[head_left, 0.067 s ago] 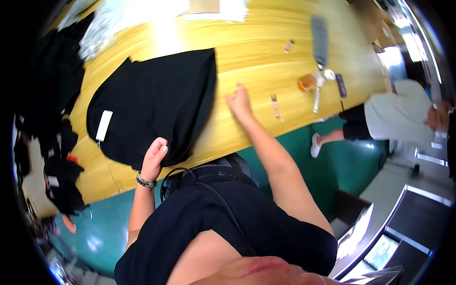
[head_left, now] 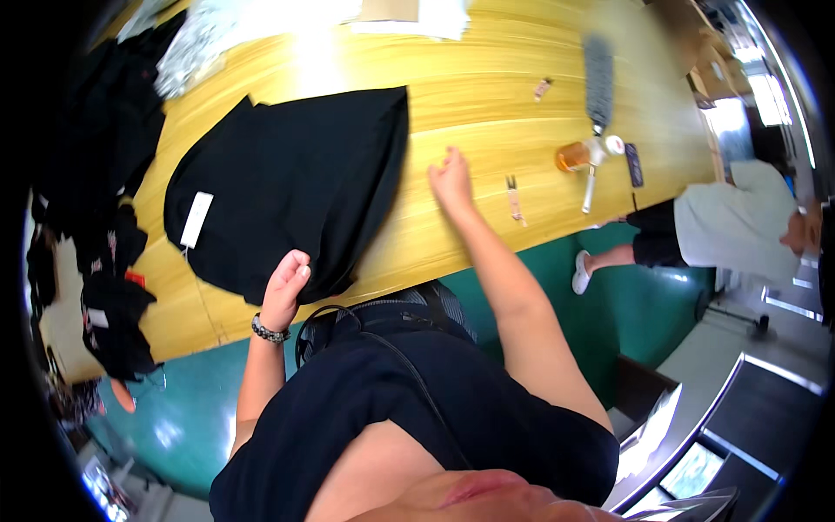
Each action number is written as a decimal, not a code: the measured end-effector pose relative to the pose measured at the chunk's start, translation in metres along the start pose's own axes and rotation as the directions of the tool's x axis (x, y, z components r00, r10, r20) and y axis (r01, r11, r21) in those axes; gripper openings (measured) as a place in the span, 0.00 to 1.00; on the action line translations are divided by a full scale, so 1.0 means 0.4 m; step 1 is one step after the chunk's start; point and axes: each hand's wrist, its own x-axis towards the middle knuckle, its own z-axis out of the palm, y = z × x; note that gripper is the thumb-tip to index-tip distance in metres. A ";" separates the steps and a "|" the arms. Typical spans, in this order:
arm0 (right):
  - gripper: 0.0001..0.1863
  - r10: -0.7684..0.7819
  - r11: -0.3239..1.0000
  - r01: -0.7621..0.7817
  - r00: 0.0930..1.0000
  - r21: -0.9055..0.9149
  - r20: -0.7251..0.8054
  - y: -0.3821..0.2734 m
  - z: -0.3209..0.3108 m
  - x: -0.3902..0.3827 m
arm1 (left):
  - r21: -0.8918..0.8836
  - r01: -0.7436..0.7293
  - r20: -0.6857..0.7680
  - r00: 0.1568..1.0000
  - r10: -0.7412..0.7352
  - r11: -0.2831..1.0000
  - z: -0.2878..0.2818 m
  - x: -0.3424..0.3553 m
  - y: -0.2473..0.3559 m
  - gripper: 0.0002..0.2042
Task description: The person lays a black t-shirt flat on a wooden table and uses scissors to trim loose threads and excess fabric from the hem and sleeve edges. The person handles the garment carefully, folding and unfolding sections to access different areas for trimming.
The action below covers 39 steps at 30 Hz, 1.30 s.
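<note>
A black garment (head_left: 287, 174) lies spread on the yellow wooden table, with a white hang tag (head_left: 197, 219) on its left part. At the garment's near edge is my left hand (head_left: 285, 284), its fingers curled in and the thumb against them. Whether a bit of cloth is caught in them I cannot tell. My right hand (head_left: 451, 181) is over the table just right of the garment and apart from it. Its fingers are loosely bent, with a gap between thumb and forefinger, and nothing shows in them.
Right of my right hand lie thread snips (head_left: 515, 200), a smaller pinkish item (head_left: 543, 89), a grey duster (head_left: 598, 83), an amber-filled bottle (head_left: 572, 157) and a dark slim object (head_left: 634, 165). More black garments (head_left: 109, 130) and clear plastic bags (head_left: 187, 56) are at left. A person (head_left: 731, 213) stands at right.
The table and the things on it sit slightly farther right in the picture, as the view has shifted. Both hands keep nearly the same pose, the right one a little farther right.
</note>
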 end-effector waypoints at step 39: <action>0.12 0.276 0.020 -0.484 0.843 0.875 0.461 0.249 -0.285 0.122 | -0.102 0.347 -0.437 0.826 -0.355 0.932 -0.310 0.038 0.085 0.06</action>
